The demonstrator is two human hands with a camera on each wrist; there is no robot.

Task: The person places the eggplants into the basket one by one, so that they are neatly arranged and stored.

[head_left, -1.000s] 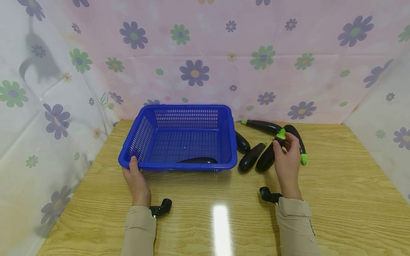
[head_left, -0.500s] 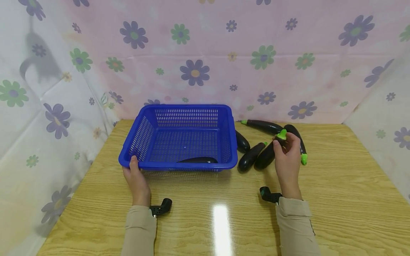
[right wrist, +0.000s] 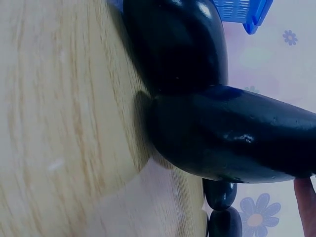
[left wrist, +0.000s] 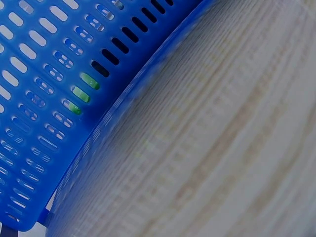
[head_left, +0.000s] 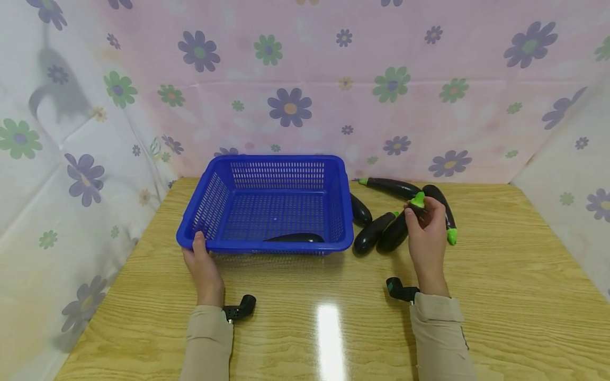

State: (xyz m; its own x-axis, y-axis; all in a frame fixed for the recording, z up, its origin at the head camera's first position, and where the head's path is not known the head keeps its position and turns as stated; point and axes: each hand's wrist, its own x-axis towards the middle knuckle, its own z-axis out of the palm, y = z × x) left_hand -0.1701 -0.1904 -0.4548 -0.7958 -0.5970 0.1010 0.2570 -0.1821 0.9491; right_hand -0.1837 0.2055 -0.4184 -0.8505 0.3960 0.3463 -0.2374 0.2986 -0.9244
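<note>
My left hand [head_left: 205,270] grips the near left corner of the blue plastic basket [head_left: 274,246], thumb over the rim and fingers hidden beneath. One dark eggplant [head_left: 297,238] lies inside along the near wall; its green cap shows through the slots in the left wrist view. At the right, my right hand [head_left: 427,243] pinches an eggplant [head_left: 394,234] near its green stem end, which tilts upward. Its round end, seen large in the right wrist view, touches or nearly touches the neighbouring eggplant [head_left: 371,235]. Only a fingertip [right wrist: 306,202] of the right hand shows there.
Further eggplants lie around the right hand: one beside the basket's right wall [head_left: 359,210], one along the back [head_left: 393,188], and one farther right [head_left: 442,209]. A flowered cloth [head_left: 314,69] hangs behind the wooden table [head_left: 514,296].
The held eggplant's round end has shifted slightly left and up, and the neighbouring eggplant has moved slightly with it. My left hand and the basket stay in place.
</note>
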